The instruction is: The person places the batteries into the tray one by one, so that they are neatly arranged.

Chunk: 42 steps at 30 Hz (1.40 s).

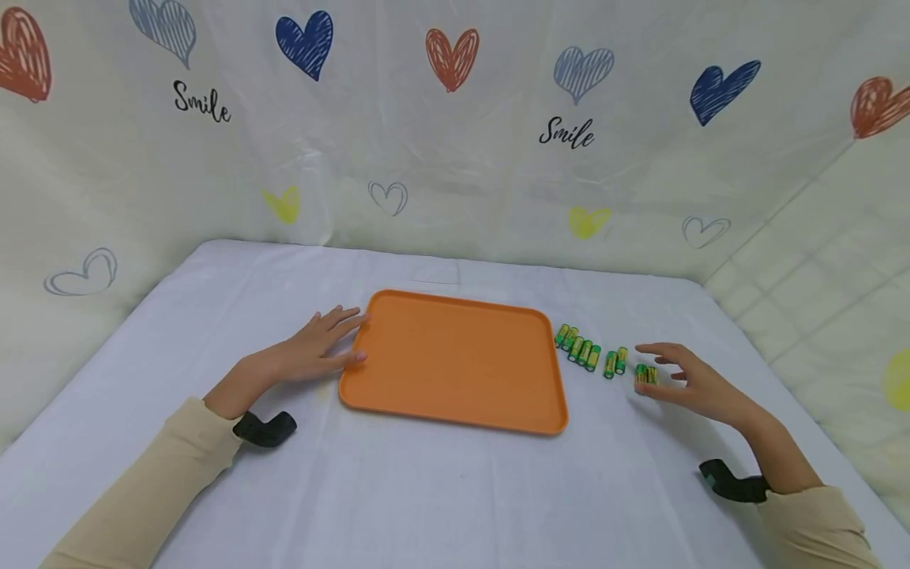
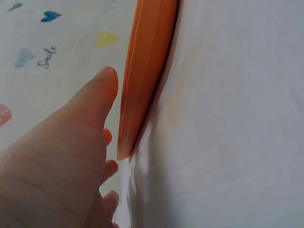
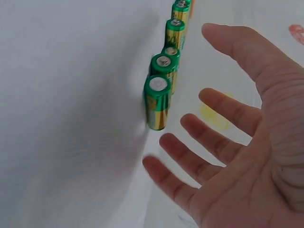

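Observation:
An orange tray (image 1: 455, 359) lies flat on the white-covered table. My left hand (image 1: 320, 348) is at its left edge, fingers spread, with fingertips right at the rim; the left wrist view shows the thumb (image 2: 107, 83) beside the tray's side wall (image 2: 147, 61). To the tray's right, several green and gold batteries (image 1: 584, 352) lie in a slanting row. My right hand (image 1: 693, 383) hovers by the row's right end, fingers apart and slightly bent, and overlaps the last batteries (image 1: 647, 374). In the right wrist view the nearest battery (image 3: 157, 102) sits apart from the fingertips.
A white cloth covers the table (image 1: 426, 490). Behind it hangs a pale curtain (image 1: 498, 174) printed with hearts and the word Smile. Black bands (image 1: 265, 429) show at both wrists, beside beige sleeves (image 1: 156, 482).

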Each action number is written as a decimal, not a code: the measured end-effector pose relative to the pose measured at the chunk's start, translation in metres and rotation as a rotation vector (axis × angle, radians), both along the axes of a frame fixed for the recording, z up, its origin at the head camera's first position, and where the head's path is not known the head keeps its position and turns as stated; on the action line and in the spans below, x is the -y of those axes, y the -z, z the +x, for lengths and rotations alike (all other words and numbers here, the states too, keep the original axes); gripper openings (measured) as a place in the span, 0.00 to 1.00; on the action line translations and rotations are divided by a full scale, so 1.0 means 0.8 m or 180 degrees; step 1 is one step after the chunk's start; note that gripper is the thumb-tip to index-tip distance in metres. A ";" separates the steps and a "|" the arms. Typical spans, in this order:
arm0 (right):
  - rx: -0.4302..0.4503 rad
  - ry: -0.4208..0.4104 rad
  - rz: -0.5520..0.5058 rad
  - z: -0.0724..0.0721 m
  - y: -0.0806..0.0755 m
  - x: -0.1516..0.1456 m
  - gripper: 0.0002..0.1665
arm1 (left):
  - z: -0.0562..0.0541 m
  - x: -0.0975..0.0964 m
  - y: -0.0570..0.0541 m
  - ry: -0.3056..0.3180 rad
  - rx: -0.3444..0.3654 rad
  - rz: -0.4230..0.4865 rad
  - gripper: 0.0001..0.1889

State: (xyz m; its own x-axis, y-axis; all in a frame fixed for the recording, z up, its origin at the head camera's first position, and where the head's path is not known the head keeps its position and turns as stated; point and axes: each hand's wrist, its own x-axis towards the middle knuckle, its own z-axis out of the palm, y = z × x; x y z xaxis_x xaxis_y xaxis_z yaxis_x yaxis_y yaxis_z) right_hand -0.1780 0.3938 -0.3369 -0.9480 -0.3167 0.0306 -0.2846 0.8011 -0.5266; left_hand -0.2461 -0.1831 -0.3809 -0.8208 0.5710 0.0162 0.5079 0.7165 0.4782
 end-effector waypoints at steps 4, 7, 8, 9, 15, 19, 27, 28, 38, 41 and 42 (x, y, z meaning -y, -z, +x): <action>-0.0079 -0.0030 0.0008 -0.001 0.006 -0.008 0.37 | 0.002 0.002 0.000 0.0054 0.0188 0.0146 0.39; -0.0102 0.0001 -0.0021 -0.002 0.010 -0.016 0.37 | 0.002 0.004 0.000 0.0068 0.0300 0.0191 0.39; -0.0113 0.0000 -0.0036 -0.002 0.012 -0.018 0.37 | 0.003 0.004 0.000 0.0077 0.0322 0.0205 0.39; -0.0119 0.0002 -0.0035 -0.003 0.013 -0.020 0.37 | 0.003 0.004 0.000 0.0084 0.0335 0.0210 0.39; -0.0102 0.0002 -0.0134 -0.004 0.017 -0.029 0.33 | 0.003 0.006 0.002 0.0089 0.0423 0.0273 0.40; 0.0039 0.0125 -0.0169 -0.004 0.018 -0.033 0.30 | 0.002 0.009 0.006 0.0098 0.0455 0.0323 0.41; 0.0117 0.0231 -0.0164 -0.002 0.018 -0.035 0.29 | 0.000 0.012 0.008 0.0144 0.0455 0.0412 0.42; 0.0101 0.0225 -0.0166 -0.002 0.018 -0.035 0.29 | 0.000 0.012 0.009 0.0147 0.0454 0.0410 0.41; 0.0001 0.0235 -0.0207 -0.002 0.019 -0.038 0.28 | -0.003 0.012 0.009 0.0139 0.0483 0.0390 0.41; 0.0002 0.0251 -0.0222 -0.001 0.020 -0.038 0.28 | -0.004 0.012 0.009 0.0146 0.0480 0.0384 0.41; -0.0004 0.0257 -0.0218 0.000 0.020 -0.038 0.27 | -0.005 0.011 0.009 0.0155 0.0489 0.0391 0.41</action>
